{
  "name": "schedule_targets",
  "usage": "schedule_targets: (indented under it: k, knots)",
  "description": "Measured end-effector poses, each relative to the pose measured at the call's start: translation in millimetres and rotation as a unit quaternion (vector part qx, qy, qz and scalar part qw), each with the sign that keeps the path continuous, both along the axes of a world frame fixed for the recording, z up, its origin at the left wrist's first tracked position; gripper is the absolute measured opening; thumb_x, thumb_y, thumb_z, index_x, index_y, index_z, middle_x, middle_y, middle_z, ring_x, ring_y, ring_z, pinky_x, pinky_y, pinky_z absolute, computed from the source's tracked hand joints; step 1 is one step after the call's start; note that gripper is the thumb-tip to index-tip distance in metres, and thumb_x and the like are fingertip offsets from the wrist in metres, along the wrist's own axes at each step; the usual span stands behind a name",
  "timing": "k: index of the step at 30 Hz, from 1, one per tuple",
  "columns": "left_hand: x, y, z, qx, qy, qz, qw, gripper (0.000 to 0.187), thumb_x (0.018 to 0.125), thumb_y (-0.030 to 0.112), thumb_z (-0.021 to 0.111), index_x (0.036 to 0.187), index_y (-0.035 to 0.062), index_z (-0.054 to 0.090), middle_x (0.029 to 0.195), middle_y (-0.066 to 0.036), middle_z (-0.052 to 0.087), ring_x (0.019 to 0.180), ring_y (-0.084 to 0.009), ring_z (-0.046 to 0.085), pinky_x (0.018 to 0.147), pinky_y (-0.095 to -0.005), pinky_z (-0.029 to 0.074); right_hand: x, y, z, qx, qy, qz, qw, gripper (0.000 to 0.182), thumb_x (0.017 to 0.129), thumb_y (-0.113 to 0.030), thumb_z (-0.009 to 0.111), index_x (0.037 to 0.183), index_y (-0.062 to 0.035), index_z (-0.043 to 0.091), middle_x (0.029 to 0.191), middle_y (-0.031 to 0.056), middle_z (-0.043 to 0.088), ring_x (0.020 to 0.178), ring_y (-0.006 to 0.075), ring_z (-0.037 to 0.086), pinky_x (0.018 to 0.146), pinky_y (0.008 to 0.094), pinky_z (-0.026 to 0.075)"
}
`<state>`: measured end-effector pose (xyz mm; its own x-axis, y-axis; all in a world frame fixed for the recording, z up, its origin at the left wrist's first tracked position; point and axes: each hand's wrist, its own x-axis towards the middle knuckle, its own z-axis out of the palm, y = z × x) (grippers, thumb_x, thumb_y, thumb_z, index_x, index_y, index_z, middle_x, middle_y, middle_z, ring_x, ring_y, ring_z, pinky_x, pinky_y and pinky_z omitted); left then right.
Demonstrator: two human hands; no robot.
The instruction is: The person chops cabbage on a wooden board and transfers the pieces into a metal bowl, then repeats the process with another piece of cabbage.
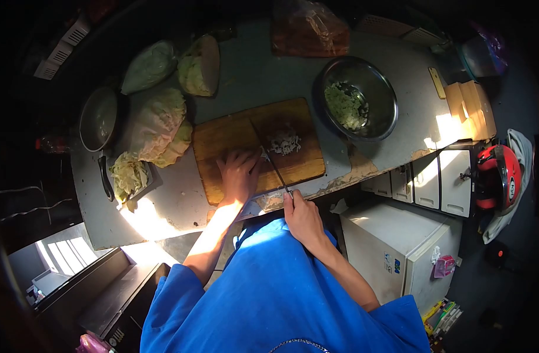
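A wooden cutting board (222, 141) lies near the table's front edge. My right hand (303, 217) is closed around the handle of a knife (275, 167), whose dark blade slants up and left across the board. Left of the blade, my left hand (240, 175) rests on the board with its fingers bent towards the knife; whatever is under its fingertips is too small to make out. Chopped white pieces (285, 143) lie in a small heap right of the blade. Beyond the board's right corner stands a metal bowl (385, 109) holding chopped pale green vegetable (344, 106).
Left of the board are cabbage pieces (157, 123), a pan (99, 119) and a plastic bag (150, 66). A half cabbage (199, 67) sits behind. At the right are a phone (437, 82) and a cardboard box (472, 112); a white fridge (393, 235) stands below.
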<state>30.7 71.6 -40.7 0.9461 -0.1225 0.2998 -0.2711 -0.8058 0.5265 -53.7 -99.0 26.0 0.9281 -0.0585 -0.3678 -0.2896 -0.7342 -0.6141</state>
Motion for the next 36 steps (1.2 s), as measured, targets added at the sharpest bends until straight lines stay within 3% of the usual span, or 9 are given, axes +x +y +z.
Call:
schedule_targets:
  k: [5,7,14,20,25,31,36]
  knots:
    - [2,-1,0,-0.013,-0.005,-0.004,1.000,0.023,0.084,0.017,0.077,0.106,0.0148,0.079,0.098,0.000,0.074,0.103,-0.0216,0.062,0.102,-0.0555,0.036,1,1,-5,-0.041,0.020,0.010,0.999,0.038,0.106,-0.032,0.046,0.096,0.0029,0.055,0.073,0.0340,0.064,0.075,0.0568,0.062,0.070,0.0619,0.050]
    - [1,0,3,0.001,0.003,0.001,1.000,0.019,0.082,0.016,0.080,0.101,0.0122,0.080,0.101,-0.002,0.075,0.104,-0.0231,0.063,0.099,-0.0508,0.039,2,1,-6,-0.045,0.010,0.009,0.999,0.037,0.106,-0.032,0.046,0.098,0.0027,0.056,0.074,0.0342,0.064,0.076,0.0573,0.062,0.070,0.0626,0.050]
    - [-6,13,-1,0.019,-0.022,-0.017,0.999,0.018,0.082,0.018,0.080,0.099,0.0124,0.080,0.100,-0.002,0.075,0.104,-0.0228,0.063,0.099,-0.0507,0.039,-2,-2,-5,-0.009,-0.015,-0.032,0.999,0.037,0.106,-0.032,0.046,0.096,0.0023,0.057,0.076,0.0334,0.065,0.081,0.0560,0.062,0.072,0.0618,0.049]
    - [2,6,2,-0.033,-0.004,-0.006,0.999,0.018,0.083,0.018,0.079,0.099,0.0114,0.079,0.101,-0.004,0.075,0.105,-0.0253,0.063,0.101,-0.0483,0.040,-6,10,5,0.021,-0.023,-0.053,0.998,0.037,0.106,-0.031,0.046,0.096,0.0022,0.057,0.076,0.0331,0.064,0.082,0.0557,0.061,0.071,0.0616,0.047]
    - [13,8,4,-0.070,-0.041,-0.044,0.996,0.015,0.083,0.015,0.077,0.096,0.0080,0.078,0.099,-0.009,0.074,0.098,-0.0308,0.065,0.099,-0.0435,0.042,-9,21,-8,-0.001,-0.054,-0.044,0.998,0.039,0.106,-0.034,0.046,0.093,0.0016,0.057,0.072,0.0321,0.065,0.075,0.0552,0.063,0.068,0.0621,0.051]
    - [19,12,7,-0.089,-0.034,-0.068,0.993,0.012,0.083,0.013,0.076,0.092,0.0064,0.078,0.091,-0.011,0.075,0.090,-0.0318,0.066,0.096,-0.0437,0.044,-3,27,-15,-0.067,-0.020,-0.033,0.997,0.041,0.106,-0.036,0.046,0.096,0.0023,0.056,0.072,0.0306,0.066,0.074,0.0548,0.065,0.069,0.0617,0.052]
    - [18,17,11,-0.081,-0.011,-0.085,0.993,0.011,0.083,0.011,0.076,0.094,0.0077,0.077,0.096,-0.008,0.075,0.098,-0.0289,0.065,0.098,-0.0446,0.042,0,25,-21,-0.027,-0.028,-0.051,0.998,0.041,0.106,-0.036,0.045,0.097,0.0020,0.056,0.073,0.0310,0.066,0.077,0.0553,0.065,0.070,0.0619,0.052]
